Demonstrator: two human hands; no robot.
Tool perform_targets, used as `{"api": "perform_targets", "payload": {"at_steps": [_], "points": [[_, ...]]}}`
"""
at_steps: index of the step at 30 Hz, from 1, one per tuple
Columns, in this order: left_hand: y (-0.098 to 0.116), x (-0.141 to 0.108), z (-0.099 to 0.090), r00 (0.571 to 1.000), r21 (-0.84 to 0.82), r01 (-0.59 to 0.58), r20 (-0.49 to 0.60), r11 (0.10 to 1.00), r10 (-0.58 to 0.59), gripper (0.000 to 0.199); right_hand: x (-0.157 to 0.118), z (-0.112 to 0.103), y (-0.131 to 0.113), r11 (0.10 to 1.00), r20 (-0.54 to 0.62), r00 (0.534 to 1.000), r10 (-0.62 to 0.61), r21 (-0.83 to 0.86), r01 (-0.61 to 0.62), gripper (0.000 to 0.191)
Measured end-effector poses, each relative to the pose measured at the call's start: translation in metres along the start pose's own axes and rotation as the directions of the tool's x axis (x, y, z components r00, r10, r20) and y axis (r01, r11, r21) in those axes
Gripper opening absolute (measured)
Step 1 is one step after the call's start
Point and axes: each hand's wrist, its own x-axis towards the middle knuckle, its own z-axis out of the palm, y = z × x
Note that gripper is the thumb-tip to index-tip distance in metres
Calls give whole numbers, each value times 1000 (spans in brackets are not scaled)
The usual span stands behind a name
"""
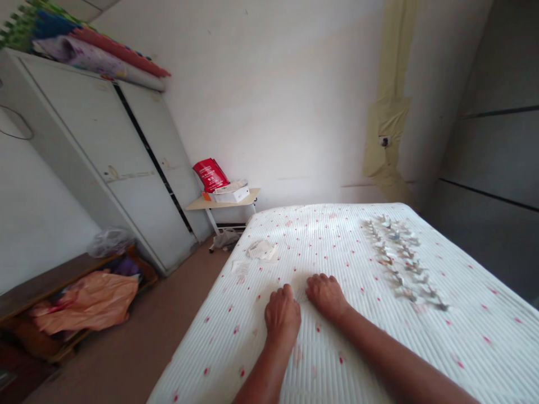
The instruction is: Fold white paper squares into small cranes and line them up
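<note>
My left hand (pixel 283 315) rests low over the bed, its fingers curled closed. Just right of it, my right hand (pixel 327 296) is also closed, knuckles up, against the bedcover. Between the two sets of fingers shows a small pale piece of paper (pixel 300 292), mostly hidden and hard to tell from the white cover. Beyond my left hand lie a few loose paper pieces (pixel 261 250), some with faint print. To the right, small folded paper figures (pixel 406 252) stand in rows; they are blurred, with pointed tips.
A white ribbed bedcover (pixel 337 342) with red spots spreads under everything. Past its far left corner, a small table (pixel 197 205) carries a red bag (pixel 211 175) and a white box (pixel 231 194). A grey cabinet (pixel 92 129) and a low wooden bench (pixel 37 292) stand left.
</note>
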Motion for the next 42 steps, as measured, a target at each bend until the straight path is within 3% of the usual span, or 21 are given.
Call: {"api": "perform_targets", "payload": {"at_steps": [16, 22, 25, 28, 33, 42], "points": [[-16, -3, 5, 992, -224, -127, -23, 966, 125, 29, -1, 3, 3, 995, -28, 997, 75, 66, -73, 17], [-15, -2, 6, 995, -245, -104, -27, 964, 100, 25, 1, 4, 22, 930, -58, 984, 170, 341, -140, 9], [-12, -3, 2, 997, -228, -79, -7, 970, 79, 26, 0, 7, 23, 885, -51, 980, 190, 440, -149, 17], [-10, -3, -1, 998, -222, -50, 21, 974, 56, 27, -4, 9, 12, 909, -70, 983, 168, 396, -127, 31], [-12, -3, 0, 996, -223, -78, 13, 972, 83, 26, -9, 7, -4, 950, -108, 979, 171, 280, -135, 31], [-12, -3, -1, 997, -206, -81, 1, 975, 83, 24, -8, 3, -5, 945, -83, 977, 198, 281, -168, 32]]}}
